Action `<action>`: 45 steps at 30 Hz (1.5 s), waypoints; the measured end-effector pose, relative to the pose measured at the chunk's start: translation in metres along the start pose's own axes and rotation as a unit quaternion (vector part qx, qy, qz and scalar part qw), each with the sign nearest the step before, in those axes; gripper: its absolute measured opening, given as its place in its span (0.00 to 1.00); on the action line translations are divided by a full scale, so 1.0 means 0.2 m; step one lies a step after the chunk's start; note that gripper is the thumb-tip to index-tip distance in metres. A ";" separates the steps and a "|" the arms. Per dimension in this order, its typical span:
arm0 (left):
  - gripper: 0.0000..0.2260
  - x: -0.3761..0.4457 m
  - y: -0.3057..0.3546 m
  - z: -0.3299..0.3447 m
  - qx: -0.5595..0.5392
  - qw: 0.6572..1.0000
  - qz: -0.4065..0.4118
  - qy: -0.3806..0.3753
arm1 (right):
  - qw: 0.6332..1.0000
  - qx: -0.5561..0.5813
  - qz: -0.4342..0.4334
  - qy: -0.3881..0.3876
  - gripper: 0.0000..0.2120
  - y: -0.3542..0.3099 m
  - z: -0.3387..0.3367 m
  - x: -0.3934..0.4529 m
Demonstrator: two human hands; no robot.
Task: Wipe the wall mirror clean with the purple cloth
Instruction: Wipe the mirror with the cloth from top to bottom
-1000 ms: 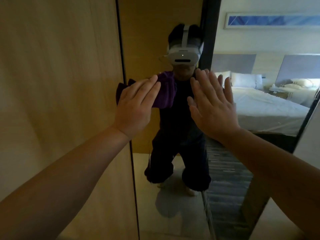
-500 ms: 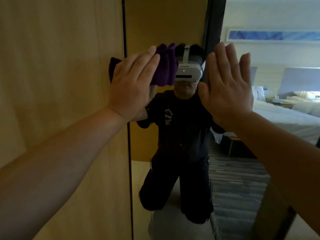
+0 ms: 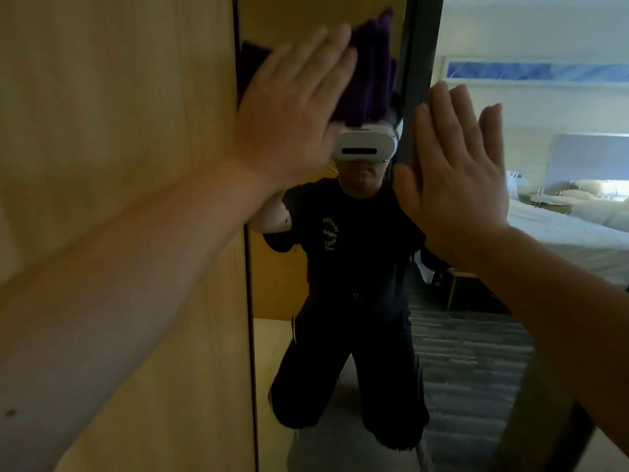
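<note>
Against the wall mirror (image 3: 340,335), the flat, spread left hand (image 3: 289,107) pins the purple cloth (image 3: 371,73) beneath it.

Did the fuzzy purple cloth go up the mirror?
Yes. The fuzzy purple cloth climbed the tall wall mirror, from reflected chest height to above the reflected white headset.

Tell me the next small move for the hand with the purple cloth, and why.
Probably sweep the left hand to the right across the glass. It presses the purple cloth flat at the mirror's left edge, beside the wooden panel, near the top of view, so the glass to its right looks unwiped in this pass.
</note>
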State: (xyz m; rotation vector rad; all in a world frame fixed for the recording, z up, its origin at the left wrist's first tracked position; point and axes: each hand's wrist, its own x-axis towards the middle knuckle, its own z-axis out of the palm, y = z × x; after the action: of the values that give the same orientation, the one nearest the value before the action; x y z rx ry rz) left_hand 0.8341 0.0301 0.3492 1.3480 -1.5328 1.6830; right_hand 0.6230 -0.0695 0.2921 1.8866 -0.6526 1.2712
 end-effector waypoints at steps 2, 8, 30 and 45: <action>0.27 -0.20 0.09 0.03 -0.021 0.999 0.034 0.009 | 1.000 0.002 0.005 -0.001 0.31 0.00 0.00 0.00; 0.34 -1.07 0.47 0.06 -0.059 0.989 0.104 -0.092 | 1.000 0.026 0.015 0.000 0.31 0.00 -0.01 0.01; 0.27 0.36 0.26 -0.08 -0.031 0.994 -0.058 -0.087 | 0.998 0.005 0.058 0.017 0.28 0.43 -0.07 -0.15; 0.20 -1.14 0.94 0.12 -0.093 0.983 0.111 -0.117 | 0.998 0.022 0.055 0.039 0.26 0.46 -0.04 -0.17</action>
State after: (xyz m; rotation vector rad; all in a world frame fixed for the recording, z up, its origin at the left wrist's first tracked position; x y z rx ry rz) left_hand 0.7711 0.0184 0.0601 1.3542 -1.9869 1.5011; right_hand 0.5365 -0.1158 0.2902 1.8484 -0.7005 1.4316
